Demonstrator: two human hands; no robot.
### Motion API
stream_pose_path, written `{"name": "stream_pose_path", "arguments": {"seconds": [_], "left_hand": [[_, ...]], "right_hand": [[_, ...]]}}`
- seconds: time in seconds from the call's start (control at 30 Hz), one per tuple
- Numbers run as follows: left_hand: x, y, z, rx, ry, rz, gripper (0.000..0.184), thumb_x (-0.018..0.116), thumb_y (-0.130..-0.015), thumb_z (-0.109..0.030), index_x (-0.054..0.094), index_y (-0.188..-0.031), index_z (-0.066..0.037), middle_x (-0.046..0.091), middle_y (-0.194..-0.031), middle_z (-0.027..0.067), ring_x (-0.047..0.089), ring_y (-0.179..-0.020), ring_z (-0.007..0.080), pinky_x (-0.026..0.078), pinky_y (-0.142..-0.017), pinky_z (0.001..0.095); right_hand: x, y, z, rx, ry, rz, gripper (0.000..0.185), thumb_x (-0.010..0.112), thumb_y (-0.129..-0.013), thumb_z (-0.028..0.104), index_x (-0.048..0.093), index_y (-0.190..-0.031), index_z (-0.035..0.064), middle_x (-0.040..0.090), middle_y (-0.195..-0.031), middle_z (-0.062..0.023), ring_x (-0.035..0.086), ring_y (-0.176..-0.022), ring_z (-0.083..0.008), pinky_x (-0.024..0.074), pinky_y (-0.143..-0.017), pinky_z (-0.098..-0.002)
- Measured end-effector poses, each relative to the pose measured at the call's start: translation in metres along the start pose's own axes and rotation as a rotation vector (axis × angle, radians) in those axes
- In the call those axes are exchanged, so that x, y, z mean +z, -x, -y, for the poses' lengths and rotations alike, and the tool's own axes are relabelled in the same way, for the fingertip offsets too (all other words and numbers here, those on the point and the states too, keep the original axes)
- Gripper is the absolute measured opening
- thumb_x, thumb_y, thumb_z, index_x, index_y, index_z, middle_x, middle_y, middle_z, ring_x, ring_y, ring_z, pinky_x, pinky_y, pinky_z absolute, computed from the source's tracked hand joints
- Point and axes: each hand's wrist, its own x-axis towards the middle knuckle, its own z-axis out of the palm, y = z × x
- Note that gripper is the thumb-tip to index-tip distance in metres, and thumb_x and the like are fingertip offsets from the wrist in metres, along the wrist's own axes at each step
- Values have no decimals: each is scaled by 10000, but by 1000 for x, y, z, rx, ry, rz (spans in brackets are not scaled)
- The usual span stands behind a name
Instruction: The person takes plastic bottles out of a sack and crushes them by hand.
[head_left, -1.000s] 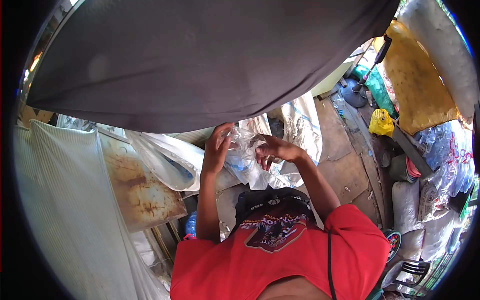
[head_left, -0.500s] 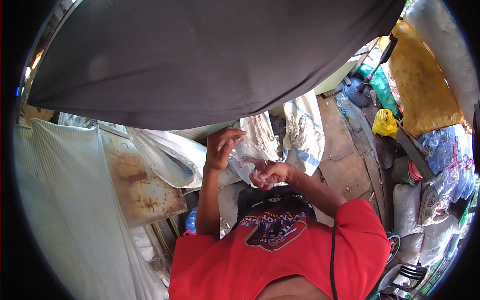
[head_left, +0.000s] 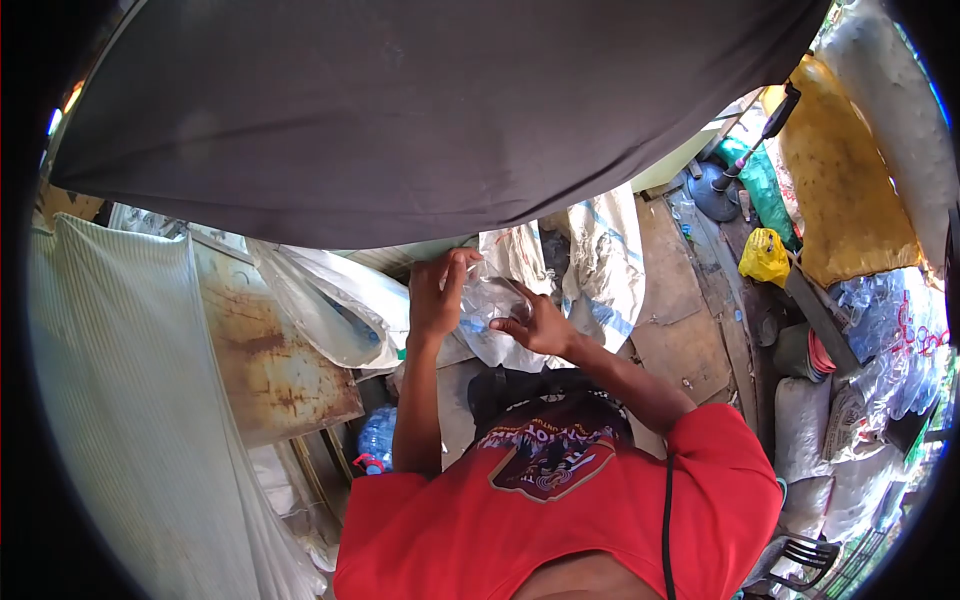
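Between my two hands is a clear, thin plastic item (head_left: 490,299); whether it is a cup, bottle or bag I cannot make out. My left hand (head_left: 438,292) is raised at its left side, with thumb and fingertips closed at its upper edge. From the right, my right hand (head_left: 540,325) grips it, thumb toward me and fingers on the far side. Just beyond the hands stands a white woven sack (head_left: 607,260) with blue stripes. Another white sack (head_left: 320,290) lies open to the left of my left hand.
A dark cloth (head_left: 400,120) hangs across the top. A rusty panel (head_left: 275,365) and a striped curtain (head_left: 130,400) are on the left. At right are a yellow bag (head_left: 765,257), clear bags of bottles (head_left: 890,330) and filled sacks (head_left: 803,430). A blue bottle (head_left: 378,437) lies by my left forearm.
My right hand has risen slightly and opened wider around the clear plastic, which now looks fuller and rounder. My left hand stays near the same spot, raised a little.
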Motion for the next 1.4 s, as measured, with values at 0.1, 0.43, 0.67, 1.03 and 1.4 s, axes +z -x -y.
{"name": "stream_pose_path", "arguments": {"seconds": [0.1, 0.43, 0.67, 1.03, 1.4], "left_hand": [[19, 11, 11, -65, -60, -53, 457, 392, -1008, -374, 681, -957, -25, 670, -823, 126, 622, -711, 231, 463, -675, 356], [43, 10, 38, -100, 314, -74, 458, 400, -1004, -384, 656, -1137, -28, 703, -1007, 128, 647, -978, 233, 446, -925, 399], [16, 5, 36, 48, 967, 332, 748, 665, -844, -536, 477, -1373, -41, 519, -1381, 135, 405, -1359, 246, 261, -1142, 412], [-8, -9, -20, 172, 108, 397, 422, 420, -976, -359, 604, -847, -2, 629, -761, 101, 620, -701, 198, 469, -671, 328], [15, 9, 1, -72, 482, 179, 514, 371, -985, -345, 592, -697, 19, 516, -594, 51, 473, -562, 122, 389, -576, 295]], "right_hand": [[-3, -2, -22, -145, 490, -109, 853, 707, -830, 441, 271, -1497, 136, 585, -513, -127, 614, -505, -369, 496, -508, -458], [-25, 0, -12, -57, 495, 68, 859, 682, -850, 432, 220, -1516, 151, 589, -579, -121, 597, -503, -298, 491, -508, -439], [-34, 5, -18, 233, -767, 423, 702, 549, -924, 541, 368, -1415, 74, 457, -576, -33, 445, -467, -119, 336, -398, -261], [-12, 22, -16, 474, -1379, 791, 724, 351, -960, 629, 349, -1458, 104, 386, -539, -7, 288, -360, -78, 227, -323, -219], [-11, 31, -3, 486, -946, 517, 686, 484, -926, 618, 443, -1323, 60, 420, -508, -36, 347, -348, -93, 264, -328, -233]]}}
